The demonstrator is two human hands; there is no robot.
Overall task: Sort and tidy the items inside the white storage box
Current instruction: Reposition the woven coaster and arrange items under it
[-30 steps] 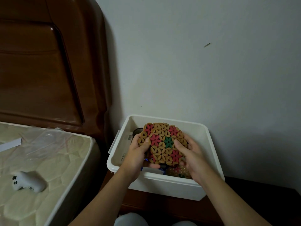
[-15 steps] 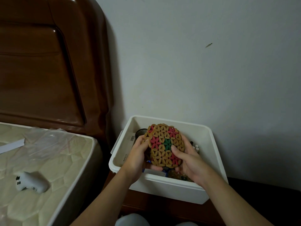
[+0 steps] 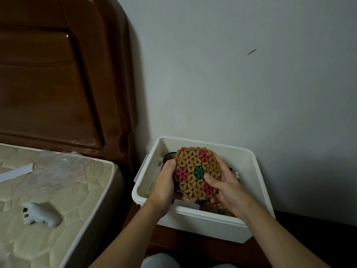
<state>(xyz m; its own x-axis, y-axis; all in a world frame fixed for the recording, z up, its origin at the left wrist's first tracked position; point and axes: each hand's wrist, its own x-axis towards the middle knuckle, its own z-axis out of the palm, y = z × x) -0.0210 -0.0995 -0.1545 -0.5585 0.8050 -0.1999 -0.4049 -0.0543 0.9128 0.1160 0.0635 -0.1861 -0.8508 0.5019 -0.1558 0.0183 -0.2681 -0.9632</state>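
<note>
Head view. A round bamboo-bead trivet (image 3: 197, 174), tan with red flower motifs and one green one at centre, is held tilted on edge above the middle of the white storage box (image 3: 258, 182), its patterned face toward the camera. The box stands on a dark wooden desk (image 3: 193, 242) against the wall, just right of the bed (image 3: 58, 190).

Handling, as a judgement: the trivet looks light and fairly stiff, though being made of linked beads it may flex a little; its open weave gives good purchase and it seems neither slippery nor fragile. The rim at opposite sides is the natural place to take hold.

Grip: the left hand (image 3: 164, 182) curls round the left rim, thumb on the face; the right hand (image 3: 224, 186) holds the right and lower rim, thumb laid across the face near the green flower. Both grips are narrow, closed on the trivet.

Beneath it in the box lie a dark mesh cup (image 3: 170, 156) at the far left, a second patterned trivet (image 3: 216, 207) near the front wall, and small white items (image 3: 236, 174) at right, too small to identify. A white controller (image 3: 40, 215) and a clear plastic bag (image 3: 58, 165) lie on the bed.
</note>
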